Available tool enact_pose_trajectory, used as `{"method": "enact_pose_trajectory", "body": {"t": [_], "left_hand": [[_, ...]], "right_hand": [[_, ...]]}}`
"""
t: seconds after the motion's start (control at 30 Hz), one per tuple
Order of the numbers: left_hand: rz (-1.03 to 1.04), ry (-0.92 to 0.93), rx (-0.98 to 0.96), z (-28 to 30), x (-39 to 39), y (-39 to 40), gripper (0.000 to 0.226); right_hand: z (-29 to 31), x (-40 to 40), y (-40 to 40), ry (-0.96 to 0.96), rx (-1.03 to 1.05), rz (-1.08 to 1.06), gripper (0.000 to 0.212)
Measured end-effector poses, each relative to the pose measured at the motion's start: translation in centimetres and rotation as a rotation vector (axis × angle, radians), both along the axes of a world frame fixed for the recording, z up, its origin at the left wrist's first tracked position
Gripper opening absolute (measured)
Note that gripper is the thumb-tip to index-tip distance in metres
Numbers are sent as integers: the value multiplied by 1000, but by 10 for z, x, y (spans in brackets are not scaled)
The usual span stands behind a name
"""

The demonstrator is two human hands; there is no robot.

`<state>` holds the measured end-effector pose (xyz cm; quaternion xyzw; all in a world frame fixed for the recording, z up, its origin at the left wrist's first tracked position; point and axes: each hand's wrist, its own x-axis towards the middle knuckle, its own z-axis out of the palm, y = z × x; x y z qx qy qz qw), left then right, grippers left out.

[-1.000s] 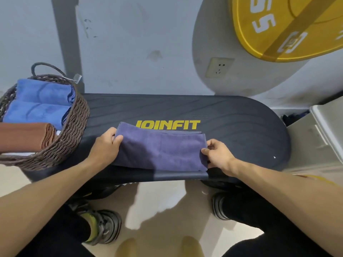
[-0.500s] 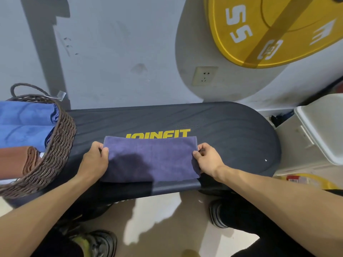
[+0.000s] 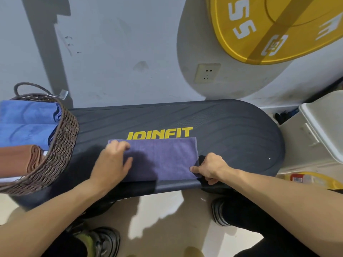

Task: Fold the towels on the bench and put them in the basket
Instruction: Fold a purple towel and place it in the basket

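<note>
A purple towel (image 3: 163,158), folded into a flat rectangle, lies on the black bench (image 3: 232,138) just below the yellow JOINFIT lettering. My left hand (image 3: 111,162) rests flat on the towel's left end, fingers spread over the cloth. My right hand (image 3: 209,168) pinches the towel's near right corner between thumb and fingers. The woven brown basket (image 3: 59,145) stands on the bench's left end and holds two folded blue towels (image 3: 26,123) and a folded brown towel (image 3: 16,160).
A yellow weight plate (image 3: 278,28) leans on the wall behind the bench, above a wall socket (image 3: 207,72). A white lidded bin (image 3: 323,127) stands right of the bench. My shoes (image 3: 100,242) are on the pale floor below.
My left hand has moved from gripping the towel's left edge onto its top surface. My right hand has slid down to the near right corner. The towel lies flatter.
</note>
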<state>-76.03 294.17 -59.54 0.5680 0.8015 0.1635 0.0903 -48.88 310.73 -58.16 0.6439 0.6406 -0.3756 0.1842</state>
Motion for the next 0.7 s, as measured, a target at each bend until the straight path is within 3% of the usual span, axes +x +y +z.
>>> {"method": "enact_pose_trajectory", "body": {"t": [0.1,0.27,0.53,0.7], "left_hand": [[-181,87,-220,-9,34,-2,61],[-287,164,-406,-33,49,-5,60],[-342,207,-463,-40,47,-3,68],[-354,122,-511,-37,42,0,66]], "right_hand": [[-2,-1,-4,2,35,92,35],[1,-10,-6,36,52,84,23],[1,-14,-5,143,-136,-156,30],[5,-30,0,225,89,-77,19]]}}
